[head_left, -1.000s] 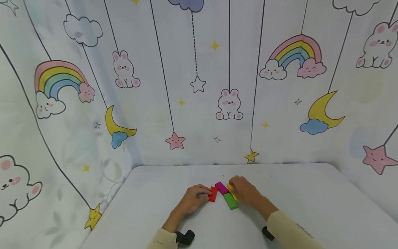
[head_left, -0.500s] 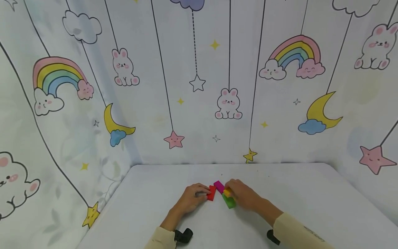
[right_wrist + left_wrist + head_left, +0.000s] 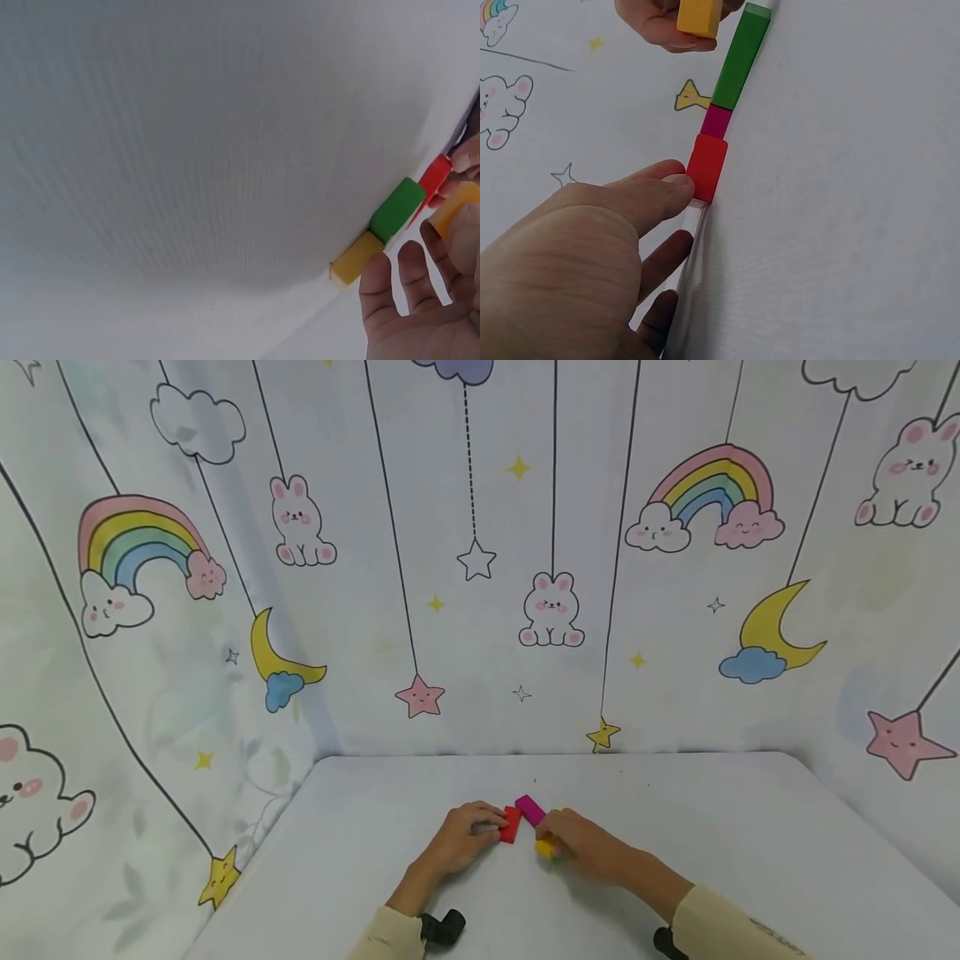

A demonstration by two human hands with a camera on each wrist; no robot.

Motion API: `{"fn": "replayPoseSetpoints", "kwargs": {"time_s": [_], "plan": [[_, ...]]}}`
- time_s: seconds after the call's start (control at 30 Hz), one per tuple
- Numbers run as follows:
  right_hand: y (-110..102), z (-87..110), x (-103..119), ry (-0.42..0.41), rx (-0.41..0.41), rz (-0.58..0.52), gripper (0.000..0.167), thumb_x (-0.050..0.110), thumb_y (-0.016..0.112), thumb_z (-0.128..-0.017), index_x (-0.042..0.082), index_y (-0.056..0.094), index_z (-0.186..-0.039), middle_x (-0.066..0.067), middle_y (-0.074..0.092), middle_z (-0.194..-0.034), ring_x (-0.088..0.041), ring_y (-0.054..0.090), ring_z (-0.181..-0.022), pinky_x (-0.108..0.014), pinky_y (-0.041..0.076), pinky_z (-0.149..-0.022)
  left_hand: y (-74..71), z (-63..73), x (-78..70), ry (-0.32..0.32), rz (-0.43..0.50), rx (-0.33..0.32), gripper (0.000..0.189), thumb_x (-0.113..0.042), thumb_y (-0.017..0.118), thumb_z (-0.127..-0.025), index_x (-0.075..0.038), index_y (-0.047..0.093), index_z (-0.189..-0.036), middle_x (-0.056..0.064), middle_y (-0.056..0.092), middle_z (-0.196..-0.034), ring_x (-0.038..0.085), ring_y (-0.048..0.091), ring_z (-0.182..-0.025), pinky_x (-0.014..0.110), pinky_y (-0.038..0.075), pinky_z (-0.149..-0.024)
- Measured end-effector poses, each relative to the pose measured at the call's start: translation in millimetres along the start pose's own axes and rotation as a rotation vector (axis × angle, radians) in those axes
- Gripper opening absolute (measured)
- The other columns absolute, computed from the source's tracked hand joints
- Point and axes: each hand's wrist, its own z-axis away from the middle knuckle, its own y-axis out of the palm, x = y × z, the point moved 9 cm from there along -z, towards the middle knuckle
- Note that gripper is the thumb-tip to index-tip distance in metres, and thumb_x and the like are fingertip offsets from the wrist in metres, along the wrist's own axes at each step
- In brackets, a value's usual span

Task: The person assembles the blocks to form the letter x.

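Note:
In the head view my left hand [image 3: 461,837] holds a red block [image 3: 512,823] between thumb and index finger near the table's middle. A magenta block [image 3: 530,810] lies just right of it. A green block [image 3: 742,56] follows in the row in the left wrist view. My right hand [image 3: 588,843] pinches an orange-yellow block [image 3: 546,850], which is raised and overlaps the green one in the head view. A second yellow block [image 3: 356,257] lies against the green block in the right wrist view, partly behind the right fingers.
The white tabletop [image 3: 375,810] spreads around both hands. A curtain [image 3: 480,660] printed with rabbits, stars and rainbows stands behind the table's back edge. Black wrist mounts [image 3: 444,928] sit below the cuffs.
My right hand has lifted the orange-yellow block from beside the green block and brought it over the green one, toward me. The left hand keeps its place at the red block.

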Motion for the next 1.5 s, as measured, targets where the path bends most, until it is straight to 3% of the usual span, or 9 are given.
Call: {"fn": "replayPoseSetpoints", "kwargs": {"time_s": [0.33,0.73,1.1,1.5], "plan": [[5.4,8.5,9.9,-0.042,0.031,0.031,0.028,0.011,0.068,-0.097,0.026,0.058,-0.117,0.018,0.055,-0.112,-0.008,0.05,-0.108,-0.035,0.05,-0.103,-1.7,1.0,-0.7,0.008,-0.017,0.008,0.018,-0.015,0.068,-0.097,-0.021,0.078,-0.112,-0.01,0.067,-0.122,0.019,0.057,-0.123,0.049,0.044,-0.108],[8.2,16.5,19.2,-0.163,0.077,0.086,0.021,0.017,0.069,-0.097,0.023,0.063,-0.116,0.018,0.059,-0.113,-0.005,0.052,-0.108,-0.033,0.049,-0.105,-0.7,-1.3,-1.6,-0.005,0.004,0.0,0.018,-0.015,0.068,-0.097,-0.022,0.078,-0.111,-0.01,0.067,-0.123,0.018,0.056,-0.124,0.05,0.043,-0.11],[15.2,17.9,19.6,-0.117,0.13,0.066,0.023,0.02,0.073,-0.094,0.028,0.062,-0.112,0.021,0.056,-0.108,-0.001,0.048,-0.103,-0.029,0.049,-0.101,-1.7,-0.6,-1.3,-0.006,-0.016,-0.001,0.019,-0.014,0.068,-0.097,-0.022,0.078,-0.111,-0.011,0.067,-0.123,0.017,0.056,-0.124,0.048,0.043,-0.11],[14.9,20.7,24.4,-0.135,0.125,0.068,0.025,0.018,0.076,-0.092,0.028,0.063,-0.11,0.02,0.057,-0.107,-0.002,0.047,-0.101,-0.026,0.05,-0.095,-1.0,-0.8,0.6,-0.001,0.005,0.007,0.018,-0.015,0.068,-0.097,-0.023,0.078,-0.111,-0.011,0.067,-0.123,0.016,0.056,-0.124,0.048,0.043,-0.11]]}}
